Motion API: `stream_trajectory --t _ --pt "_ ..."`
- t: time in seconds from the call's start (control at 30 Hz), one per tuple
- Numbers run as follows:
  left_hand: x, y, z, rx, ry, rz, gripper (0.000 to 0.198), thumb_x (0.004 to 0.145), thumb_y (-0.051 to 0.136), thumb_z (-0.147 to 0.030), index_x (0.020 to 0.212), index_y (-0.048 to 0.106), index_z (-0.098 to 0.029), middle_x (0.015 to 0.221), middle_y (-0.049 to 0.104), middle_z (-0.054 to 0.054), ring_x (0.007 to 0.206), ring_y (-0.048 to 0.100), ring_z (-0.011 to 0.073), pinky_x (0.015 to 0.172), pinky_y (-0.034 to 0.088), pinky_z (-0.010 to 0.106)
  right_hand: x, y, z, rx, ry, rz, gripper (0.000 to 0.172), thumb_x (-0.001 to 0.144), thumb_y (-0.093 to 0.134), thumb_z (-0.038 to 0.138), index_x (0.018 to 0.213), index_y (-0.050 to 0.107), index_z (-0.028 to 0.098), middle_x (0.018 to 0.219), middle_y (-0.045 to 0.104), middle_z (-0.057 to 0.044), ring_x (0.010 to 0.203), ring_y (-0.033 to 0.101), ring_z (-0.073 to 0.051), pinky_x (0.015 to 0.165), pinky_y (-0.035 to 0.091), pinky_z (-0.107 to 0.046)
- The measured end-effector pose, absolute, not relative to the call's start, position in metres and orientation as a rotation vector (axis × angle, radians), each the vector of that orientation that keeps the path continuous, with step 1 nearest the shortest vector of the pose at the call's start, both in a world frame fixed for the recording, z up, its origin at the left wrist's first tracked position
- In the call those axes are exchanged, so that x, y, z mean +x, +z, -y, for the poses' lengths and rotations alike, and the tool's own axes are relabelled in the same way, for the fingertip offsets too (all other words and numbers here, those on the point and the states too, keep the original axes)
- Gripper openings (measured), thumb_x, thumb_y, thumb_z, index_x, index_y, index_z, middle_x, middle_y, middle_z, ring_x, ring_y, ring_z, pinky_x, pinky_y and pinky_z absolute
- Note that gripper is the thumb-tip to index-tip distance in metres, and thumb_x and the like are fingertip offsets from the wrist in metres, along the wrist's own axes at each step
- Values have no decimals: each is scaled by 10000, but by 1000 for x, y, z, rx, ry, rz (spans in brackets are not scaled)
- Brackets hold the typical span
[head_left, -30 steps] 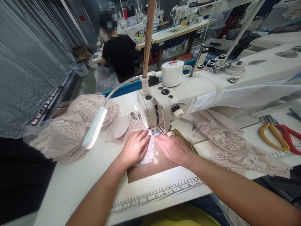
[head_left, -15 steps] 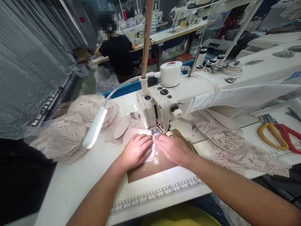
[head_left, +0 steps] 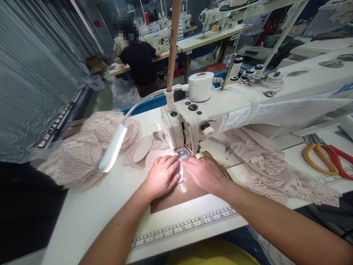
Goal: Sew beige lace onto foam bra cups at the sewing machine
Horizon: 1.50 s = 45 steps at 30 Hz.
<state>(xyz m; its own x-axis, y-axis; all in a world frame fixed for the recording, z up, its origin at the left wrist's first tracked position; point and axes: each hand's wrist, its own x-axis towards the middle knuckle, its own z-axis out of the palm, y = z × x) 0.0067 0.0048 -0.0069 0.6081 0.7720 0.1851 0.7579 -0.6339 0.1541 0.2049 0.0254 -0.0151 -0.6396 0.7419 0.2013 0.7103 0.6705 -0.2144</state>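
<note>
A: What do we have nearest us?

B: A printed ruler scale (head_left: 187, 227) runs along the near edge of our counter (head_left: 82, 217), and just beyond it we see a brown sheet (head_left: 167, 203) lying flat.

A: And our hands?

B: Our left hand (head_left: 162, 175) lies palm down on a pale patterned strip (head_left: 181, 173), its grip released, fingers stretched out. Our right hand (head_left: 205, 172) rests on the brown sheet, just right of the strip; its grip is released too, fingers pointing inward.

A: So where exactly is the strip?

B: Between our hands, on the brown sheet, its far end under the head of the sewing machine (head_left: 228, 101). We can't tell how much our left palm covers.

A: And to either side?

B: At right, scissors (head_left: 321, 162) with yellow and red handles, then lace pieces (head_left: 259, 158) in a loose heap. At left, a lace pile (head_left: 74, 158) with a lamp (head_left: 113, 149) before it.

A: Farther off?

B: Thread spools (head_left: 237, 66) stand beyond the machine's arm. Far left, we see a co-worker (head_left: 139, 66) in black at another counter (head_left: 190, 43).
</note>
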Motion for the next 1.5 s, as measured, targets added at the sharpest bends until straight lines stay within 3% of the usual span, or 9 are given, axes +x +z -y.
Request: stream_trajectory --t 0.23,0.5,0.97,1.5 --pt "4 -6 -3 2722 450 -1227 332 920 446 -270 1212 564 -167 1254 598 97 1107 518 256 938 419 440 209 -16 -25 -939 193 2619 229 867 463 95 945 660 181 806 608 -34 710 507 -155 626 326 -279" --pt "10 -5 -3 2699 377 -1364 372 922 430 -293 1240 551 -142 1308 552 112 1101 500 270 953 408 457 206 -17 -25 -1068 165 2624 185 874 472 131 897 647 185 801 602 -22 689 500 -149 636 323 -286" --pt "5 -6 -3 2735 405 -1307 363 918 433 -276 1245 548 -167 1306 550 123 1139 487 277 970 384 472 214 -20 -26 -980 210 2551 227 881 477 169 947 692 194 763 624 -24 701 536 -158 676 375 -275" --pt "5 -8 -4 2724 438 -1278 323 921 444 -254 1207 562 -162 1256 595 100 1086 520 257 945 410 455 216 -20 -24 -838 108 2682 174 843 497 140 882 662 176 754 593 -26 712 503 -157 639 293 -291"
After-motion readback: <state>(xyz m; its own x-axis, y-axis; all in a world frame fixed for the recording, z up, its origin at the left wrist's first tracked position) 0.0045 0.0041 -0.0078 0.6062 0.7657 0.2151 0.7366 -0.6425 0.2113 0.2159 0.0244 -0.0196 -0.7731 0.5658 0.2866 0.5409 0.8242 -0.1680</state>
